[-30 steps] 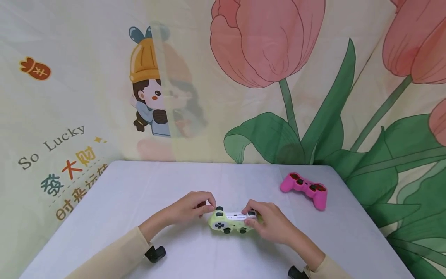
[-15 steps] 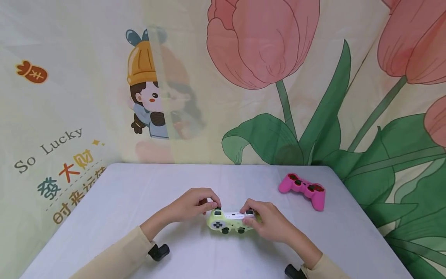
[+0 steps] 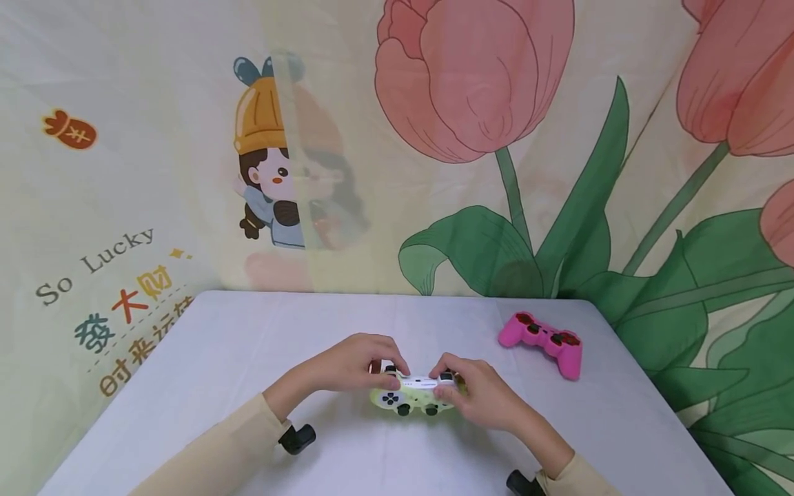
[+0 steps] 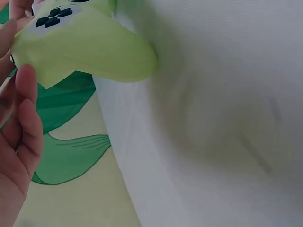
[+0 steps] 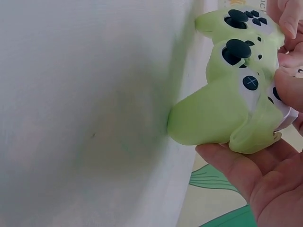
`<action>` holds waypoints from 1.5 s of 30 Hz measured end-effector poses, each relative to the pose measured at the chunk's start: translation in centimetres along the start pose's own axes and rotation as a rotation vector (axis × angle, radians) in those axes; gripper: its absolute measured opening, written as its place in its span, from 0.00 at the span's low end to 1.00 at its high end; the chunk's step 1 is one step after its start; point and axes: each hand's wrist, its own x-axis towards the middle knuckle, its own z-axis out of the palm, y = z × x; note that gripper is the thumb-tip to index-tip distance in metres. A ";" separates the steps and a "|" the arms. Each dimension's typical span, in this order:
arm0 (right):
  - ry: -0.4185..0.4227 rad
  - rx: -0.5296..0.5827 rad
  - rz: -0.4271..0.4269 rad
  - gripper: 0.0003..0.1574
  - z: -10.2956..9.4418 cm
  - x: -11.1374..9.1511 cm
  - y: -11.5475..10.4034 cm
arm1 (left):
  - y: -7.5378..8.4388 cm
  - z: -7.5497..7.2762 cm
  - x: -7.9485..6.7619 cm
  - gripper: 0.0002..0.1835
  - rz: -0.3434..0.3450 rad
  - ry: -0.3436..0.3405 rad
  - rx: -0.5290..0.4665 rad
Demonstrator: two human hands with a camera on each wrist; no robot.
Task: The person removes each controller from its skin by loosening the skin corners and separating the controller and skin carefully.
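A white game controller point(image 3: 428, 383) in a pale green silicone cover point(image 3: 412, 397) stands tilted at the middle of the table, thumbsticks toward the person. My left hand point(image 3: 356, 362) reaches over its top left shoulder, fingers curved behind and thumb at the front edge. In the left wrist view, thumb and fingers hold that corner. My right hand point(image 3: 486, 396) grips the right end, thumb on the front and fingers behind. The right wrist view shows the cover bunched in a loose fold point(image 5: 258, 127) at the right shoulder, with white casing bare beside it. One green grip meets the tabletop.
A pink game controller point(image 3: 540, 343) with dark red and black buttons lies at the back right of the white-covered table point(image 3: 298, 317). Behind the table hangs a backdrop printed with tulips point(image 3: 477, 83) and a cartoon figure point(image 3: 267, 179).
My left hand has slid right along the controller's top edge, from its left corner to above the left shoulder. My right hand keeps its grip, and the controller has hardly moved.
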 end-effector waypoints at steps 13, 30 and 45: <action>0.006 0.004 -0.001 0.08 0.1 0.5 0.6 | 1.5 -1.0 0.8 0.09 0.022 -0.046 0.354; 0.006 0.034 0.007 0.08 0.0 1.0 0.7 | 1.3 -0.8 1.2 0.02 0.085 0.006 0.390; -0.013 0.055 0.024 0.08 0.1 1.0 0.7 | 2.0 -0.3 1.5 0.07 0.048 0.046 0.279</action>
